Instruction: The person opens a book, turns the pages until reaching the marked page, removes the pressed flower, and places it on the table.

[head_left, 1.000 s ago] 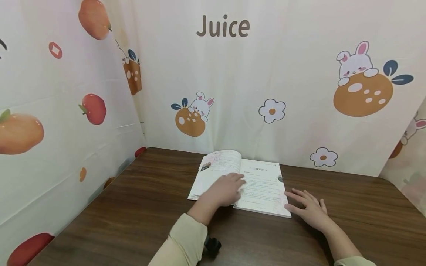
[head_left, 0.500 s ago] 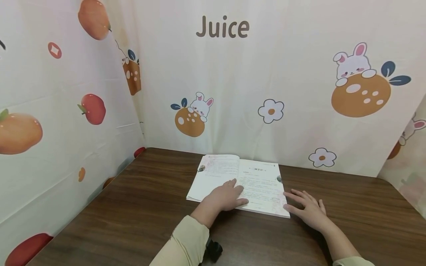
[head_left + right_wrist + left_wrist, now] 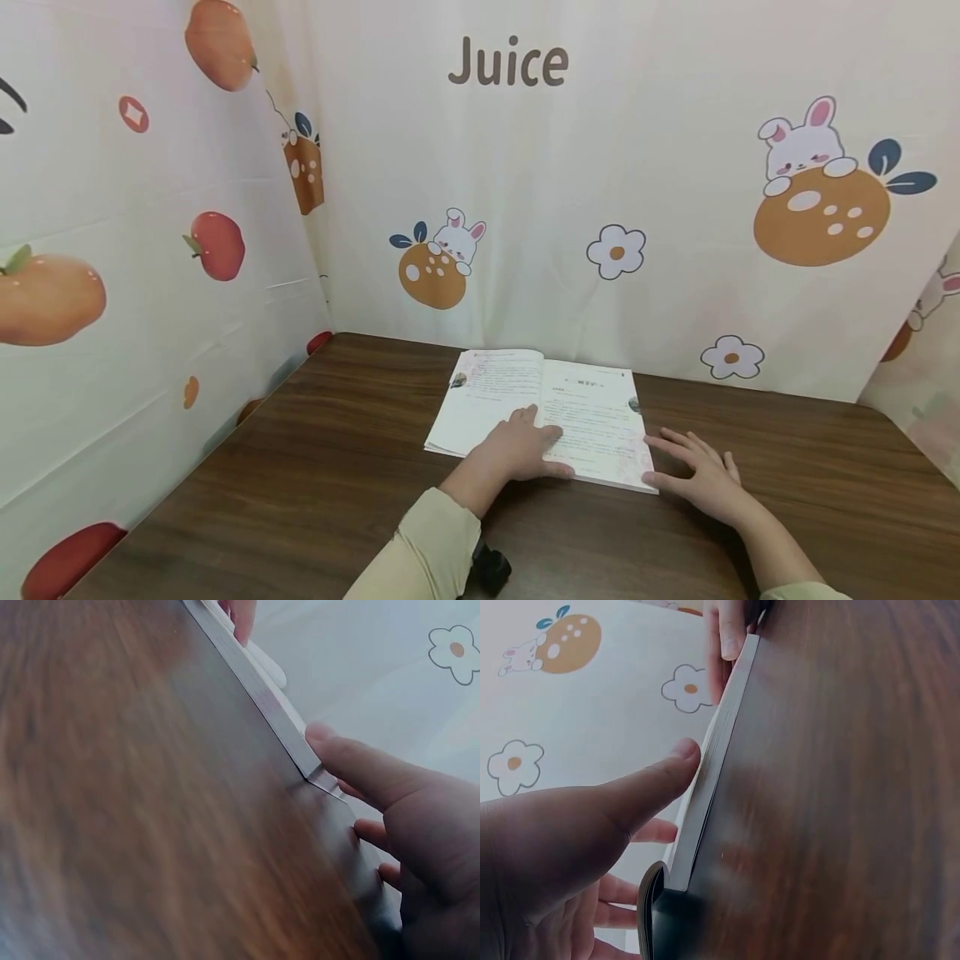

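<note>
An open book (image 3: 600, 421) with printed white pages lies on the brown wooden table (image 3: 315, 467), its far edge near the back curtain. My left hand (image 3: 513, 450) rests over the gutter and the lower part of the pages, fingers spread and thumb along the near edge. In the left wrist view the thumb (image 3: 664, 780) lies at the edge of the page block (image 3: 709, 780). At the book's right edge my right hand (image 3: 705, 479) touches the near right corner with thumb and forefinger, its other fingers relaxed on the table side. Part of the left page is hidden under my left hand.
A pale curtain (image 3: 525, 167) printed with fruit, rabbits and flowers stands behind the table, and another curtain (image 3: 150, 333) closes the left side. A small black device (image 3: 491, 571) sits at my left wrist, below the sleeve (image 3: 427, 542).
My left hand has come down and toward me from above the gutter onto the lower pages. The raised left page now lies flatter. My right hand stays at the right edge.
</note>
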Motion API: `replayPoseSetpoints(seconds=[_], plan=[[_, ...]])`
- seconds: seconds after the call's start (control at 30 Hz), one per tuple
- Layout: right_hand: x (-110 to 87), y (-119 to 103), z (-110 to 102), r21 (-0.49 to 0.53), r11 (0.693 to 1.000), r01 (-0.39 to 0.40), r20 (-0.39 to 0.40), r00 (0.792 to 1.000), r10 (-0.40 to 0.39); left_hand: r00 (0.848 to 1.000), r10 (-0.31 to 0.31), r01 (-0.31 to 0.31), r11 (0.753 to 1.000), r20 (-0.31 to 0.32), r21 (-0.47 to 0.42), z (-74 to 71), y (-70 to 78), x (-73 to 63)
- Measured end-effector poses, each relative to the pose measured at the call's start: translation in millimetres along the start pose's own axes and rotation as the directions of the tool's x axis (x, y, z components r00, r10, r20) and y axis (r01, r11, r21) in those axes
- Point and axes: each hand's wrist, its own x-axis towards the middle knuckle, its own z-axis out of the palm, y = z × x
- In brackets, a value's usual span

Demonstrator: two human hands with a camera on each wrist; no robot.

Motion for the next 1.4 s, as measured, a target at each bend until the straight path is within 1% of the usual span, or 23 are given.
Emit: replayPoseSetpoints(seconds=[0.3, 0.43, 0.57, 0.63, 0.67, 0.73, 0.77, 0.8, 0.87, 0.93, 1.0, 1.13, 1.2, 1.23, 1.27, 1.33, 1.4], plan=[[1.1, -1.2, 4.2, -0.065, 0.996, -0.055, -0.038, 0.998, 0.052, 1.0, 0.014, -0.014, 0.999, -0.013, 0.046, -2.1, 1.9, -1.2], [2.2, -2.6, 4.0, -0.042, 0.996, -0.075, -0.035, 0.997, 0.074, 0.999, 0.023, -0.021, 0.999, -0.033, 0.044, -1.7, -0.3, 0.4], [1.8, -4.1, 2.4, 0.015, 0.996, -0.092, -0.03, 0.995, 0.093, 0.993, 0.056, -0.055, 0.998, -0.1, 0.02, -0.7, -0.9, 4.5], [1.2, -4.8, 1.6, 0.044, 0.994, -0.096, -0.03, 0.995, 0.097, 0.985, 0.091, -0.089, 0.996, -0.144, 0.019, -0.5, 0.0, 6.7], [0.8, -5.1, 1.3, 0.051, 0.994, -0.095, -0.03, 0.995, 0.096, 0.979, 0.113, -0.11, 0.994, -0.172, 0.03, -0.2, 0.6, 7.9], [0.6, -5.3, 1.2, 0.061, 0.994, -0.092, -0.031, 0.995, 0.094, 0.956, 0.155, -0.139, 0.987, -0.248, 0.078, 0.2, 1.2, 9.8], [0.6, -5.2, 1.3, 0.06, 0.994, -0.091, -0.031, 0.995, 0.093, 0.941, 0.168, -0.143, 0.984, -0.293, 0.105, 0.1, 1.3, 10.5], [0.8, -5.1, 1.4, 0.059, 0.994, -0.09, -0.033, 0.995, 0.092, 0.921, 0.179, -0.14, 0.981, -0.344, 0.137, -0.1, 1.3, 11.0], [1.3, -4.4, 1.6, 0.055, 0.995, -0.089, -0.035, 0.995, 0.091, 0.874, 0.188, -0.119, 0.977, -0.448, 0.177, -0.9, 0.9, 11.3], [2.1, -3.4, 1.7, 0.055, 0.994, -0.091, -0.037, 0.995, 0.093, 0.828, 0.176, -0.095, 0.98, -0.533, 0.176, -2.5, -0.1, 10.4], [2.7, -2.8, 1.8, 0.055, 0.994, -0.092, -0.037, 0.995, 0.094, 0.786, 0.165, -0.085, 0.983, -0.595, 0.161, -4.4, -1.5, 9.2], [3.3, -3.0, 2.2, 0.051, 0.994, -0.1, -0.031, 0.994, 0.102, 0.715, 0.147, -0.09, 0.989, -0.684, 0.117, -8.8, -6.3, 7.8], [3.4, -3.3, 2.4, 0.044, 0.994, -0.103, -0.029, 0.994, 0.104, 0.683, 0.136, -0.095, 0.991, -0.718, 0.097, -11.2, -9.4, 7.7], [3.4, -3.4, 2.5, 0.041, 0.994, -0.103, -0.028, 0.994, 0.105, 0.664, 0.133, -0.098, 0.991, -0.736, 0.091, -12.6, -11.0, 7.5], [3.4, -3.4, 2.5, 0.039, 0.994, -0.104, -0.026, 0.994, 0.105, 0.649, 0.129, -0.103, 0.991, -0.749, 0.081, -14.2, -12.4, 7.2], [3.5, -3.4, 2.4, 0.034, 0.994, -0.103, -0.027, 0.994, 0.104, 0.629, 0.114, -0.104, 0.993, -0.769, 0.063, -17.6, -14.5, 6.3], [3.5, -3.5, 2.4, 0.03, 0.994, -0.103, -0.027, 0.994, 0.104, 0.614, 0.098, -0.103, 0.994, -0.783, 0.044, -20.7, -16.8, 5.5]])
